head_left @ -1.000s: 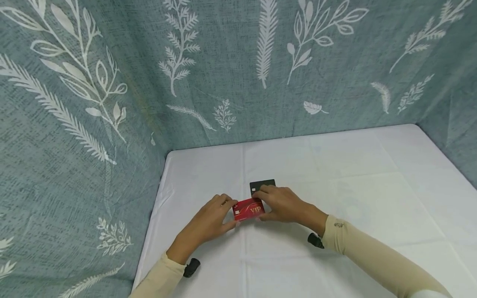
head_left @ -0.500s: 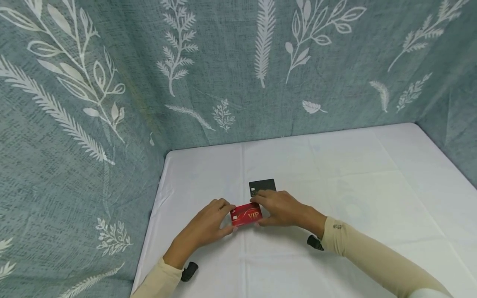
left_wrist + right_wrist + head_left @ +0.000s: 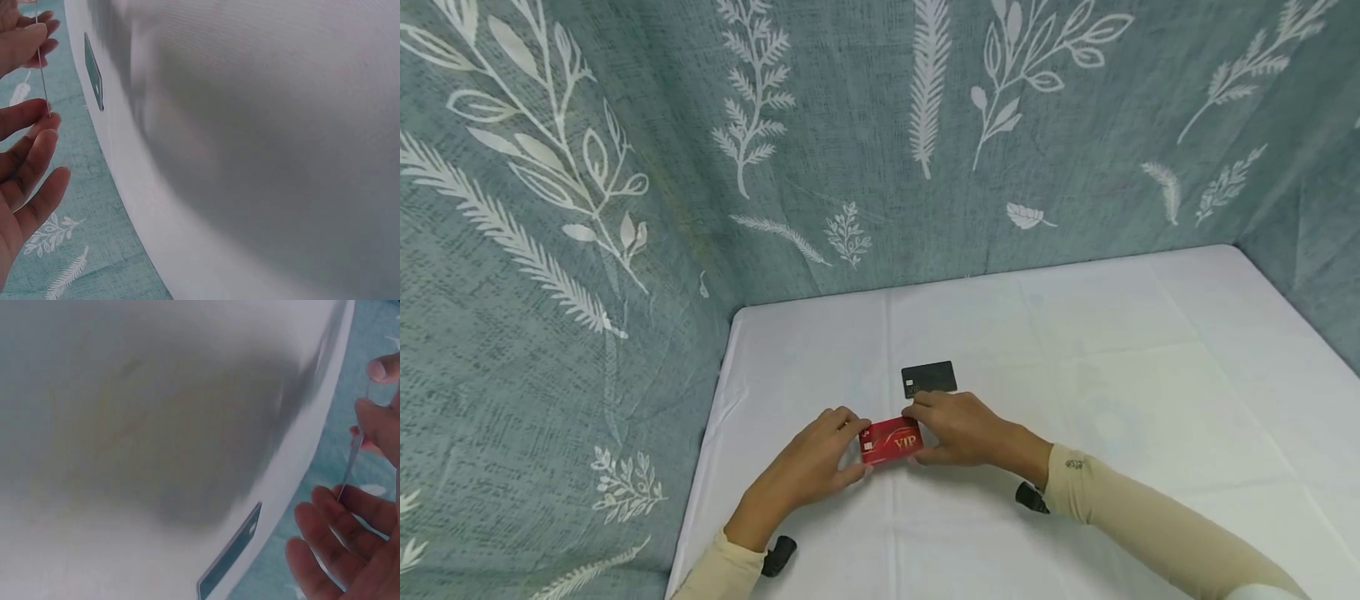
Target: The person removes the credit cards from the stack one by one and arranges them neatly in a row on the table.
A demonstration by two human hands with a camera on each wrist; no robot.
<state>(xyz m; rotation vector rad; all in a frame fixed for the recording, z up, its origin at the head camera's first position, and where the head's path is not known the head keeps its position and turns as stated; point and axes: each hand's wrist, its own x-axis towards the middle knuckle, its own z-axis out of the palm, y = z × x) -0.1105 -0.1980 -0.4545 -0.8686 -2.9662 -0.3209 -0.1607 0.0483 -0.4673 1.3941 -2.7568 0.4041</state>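
Both hands hold a red VIP card (image 3: 891, 440) by its two short ends, face up to the head camera. The left hand (image 3: 812, 467) pinches its left end between thumb and fingers. At the other end, the right hand (image 3: 958, 429) grips it the same way. Seen from the wrists, the red card appears edge-on as a thin line (image 3: 42, 78), raised off the table. Just beyond the right hand, a black card (image 3: 929, 377) lies flat on the white cloth; its near edge is partly covered by that hand in the head view.
A white cloth (image 3: 1112, 350) covers the table, with fold creases across it. Blue-green fabric with white leaf prints (image 3: 850, 125) hangs along the back and sides. Small black devices sit under the left wrist (image 3: 778, 556) and right wrist (image 3: 1032, 497).
Both hands have drawn the red card slightly toward the person and to the left. More of the black card now shows past the right fingers; it stays in place.
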